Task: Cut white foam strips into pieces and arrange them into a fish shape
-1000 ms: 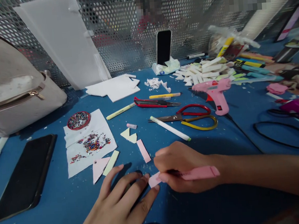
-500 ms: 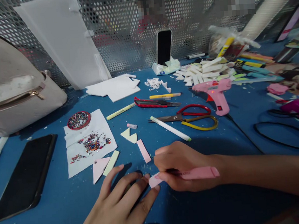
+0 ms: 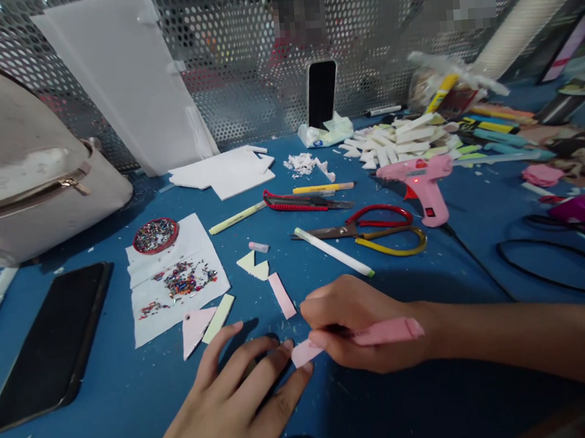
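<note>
My right hand (image 3: 346,308) is closed round a pink marker (image 3: 388,332), its back end sticking out to the right; the tip is hidden behind my fingers. Under that hand lies a narrow pale pink strip (image 3: 303,354). My left hand (image 3: 240,399) rests with fingers spread, the tips of two touching the strip's left end. Just beyond is another pink strip (image 3: 282,295). Near my left fingertips lie a pale green strip (image 3: 219,319) and a pink triangular piece (image 3: 196,327). A notched pale green piece (image 3: 253,266) and a small pink marker cap (image 3: 259,247) lie farther off.
Scissors (image 3: 391,229), a white pen (image 3: 335,253) and a red utility knife (image 3: 296,202) lie ahead. A pink glue gun (image 3: 428,186) stands right. Beads (image 3: 184,280) lie on white paper at left, near a dark phone (image 3: 50,336) and a bag (image 3: 28,171).
The marker's back end has shifted slightly left and up as my right hand moves a little over the strip. My left hand keeps its place.
</note>
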`<state>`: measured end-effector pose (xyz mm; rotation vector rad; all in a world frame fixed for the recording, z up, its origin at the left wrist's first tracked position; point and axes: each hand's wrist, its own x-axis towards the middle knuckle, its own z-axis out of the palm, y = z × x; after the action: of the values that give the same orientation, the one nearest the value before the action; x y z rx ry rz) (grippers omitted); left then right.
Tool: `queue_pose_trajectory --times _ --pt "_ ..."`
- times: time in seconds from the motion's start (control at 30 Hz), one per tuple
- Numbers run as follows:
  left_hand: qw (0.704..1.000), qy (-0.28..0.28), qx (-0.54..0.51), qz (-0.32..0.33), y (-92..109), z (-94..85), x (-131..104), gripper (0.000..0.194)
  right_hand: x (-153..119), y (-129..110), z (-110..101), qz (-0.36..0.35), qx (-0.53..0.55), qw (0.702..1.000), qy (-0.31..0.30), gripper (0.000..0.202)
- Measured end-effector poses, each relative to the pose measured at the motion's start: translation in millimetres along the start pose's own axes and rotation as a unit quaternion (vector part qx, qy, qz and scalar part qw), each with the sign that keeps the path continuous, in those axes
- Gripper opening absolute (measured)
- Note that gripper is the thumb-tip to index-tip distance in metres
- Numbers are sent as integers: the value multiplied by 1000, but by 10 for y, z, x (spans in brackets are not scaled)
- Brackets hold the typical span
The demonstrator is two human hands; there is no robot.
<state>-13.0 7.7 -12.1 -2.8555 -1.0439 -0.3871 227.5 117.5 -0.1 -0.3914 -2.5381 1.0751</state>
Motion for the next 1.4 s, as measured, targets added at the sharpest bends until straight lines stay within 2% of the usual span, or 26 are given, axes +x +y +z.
queue_pose_trajectory --times 0.23,0.43,0.6,0.9,1.03,1.13,1.2,1.27,1.4 --pt "1000 -16 11 -9 6 -6 3 43 -12 17 17 -18 -9 1000 -4 25" --pt "1000 22 7 15 -23 32 8 50 -11 21 21 -11 -9 1000 -3 26" --pt "999 29 10 16 -31 55 2 51 -15 0 5 -14 3 1000 -7 26" --pt "1000 -7 5 -11 14 -16 4 41 10 -18 -14 -5 25 1000 -3 28" --pt "1000 -9 27 -6 12 14 -5 43 -24 15 -29 19 107 993 42 31" --pt "999 3 35 5 -9 49 0 64 -27 37 -52 54 208 966 146 36" --pt "999 6 35 5 -26 62 8 75 -16 44 -63 81 252 945 193 36" --pt "999 7 35 1 -36 64 13 76 -5 42 -65 100 271 939 185 34" --pt "999 11 42 -12 -9 37 5 74 0 28 -51 102 257 952 129 24"
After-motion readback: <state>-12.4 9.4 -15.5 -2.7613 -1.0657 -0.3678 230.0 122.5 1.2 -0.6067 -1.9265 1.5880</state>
